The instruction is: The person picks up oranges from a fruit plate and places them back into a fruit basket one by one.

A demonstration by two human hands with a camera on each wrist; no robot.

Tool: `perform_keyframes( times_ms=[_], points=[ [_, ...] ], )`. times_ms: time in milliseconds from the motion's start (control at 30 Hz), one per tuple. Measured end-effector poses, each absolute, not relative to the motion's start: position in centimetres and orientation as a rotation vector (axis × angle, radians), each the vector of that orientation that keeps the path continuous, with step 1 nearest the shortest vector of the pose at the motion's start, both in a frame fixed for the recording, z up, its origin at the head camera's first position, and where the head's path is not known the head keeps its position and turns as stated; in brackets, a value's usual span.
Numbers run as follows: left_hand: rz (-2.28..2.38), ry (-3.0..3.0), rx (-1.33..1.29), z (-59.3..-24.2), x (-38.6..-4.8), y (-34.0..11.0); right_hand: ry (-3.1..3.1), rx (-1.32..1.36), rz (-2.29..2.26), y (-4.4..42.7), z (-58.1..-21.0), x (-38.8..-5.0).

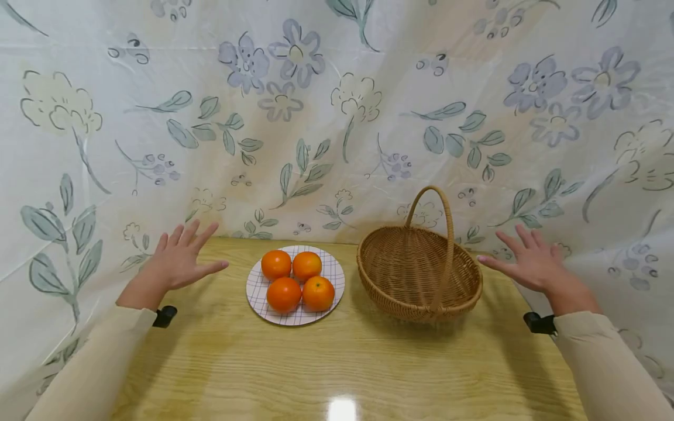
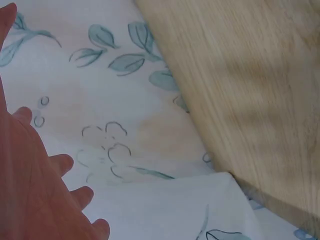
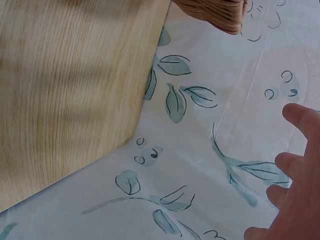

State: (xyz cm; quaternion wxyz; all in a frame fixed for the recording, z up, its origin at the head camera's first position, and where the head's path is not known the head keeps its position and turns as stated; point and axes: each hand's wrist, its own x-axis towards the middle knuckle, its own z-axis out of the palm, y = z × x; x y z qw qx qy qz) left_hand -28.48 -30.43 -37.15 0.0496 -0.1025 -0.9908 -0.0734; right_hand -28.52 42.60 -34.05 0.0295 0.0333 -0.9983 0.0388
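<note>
Wicker basket [image 1: 402, 269], oranges [image 1: 284, 294] between hands [image 1: 178, 263] [image 1: 534, 267]

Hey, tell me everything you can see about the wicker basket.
The wicker basket is golden brown and closely woven, apparently of rattan or similar strips. It is a wide, rounded bowl with a thicker rim and one tall arched handle spanning its mouth. It stands upright and empty on the wooden table, to the right of the plate, not touching it. The right hand is near its right rim but does not grip it.
</note>
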Motion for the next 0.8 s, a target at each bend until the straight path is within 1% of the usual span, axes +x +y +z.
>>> perform_keyframes(
  times_ms=[233,433,600,800],
  points=[
    [-0.237,-3.002,-0.368,-37.6,-28.1,-29.3,-3.046,0.114,0.218,42.3,-34.1,-28.6],
    [-0.225,-2.962,-0.441,-38.6,-27.7,-28.0,-3.008,0.168,0.412,42.4,-35.4,-28.5],
    [-0.292,-2.878,-0.522,-40.0,-27.6,-26.9,-2.965,0.188,0.509,41.9,-36.6,-28.3],
    [-0.449,-2.768,-0.636,-42.2,-27.3,-25.2,-2.849,0.198,0.617,41.3,-37.0,-28.0]
  ],
)
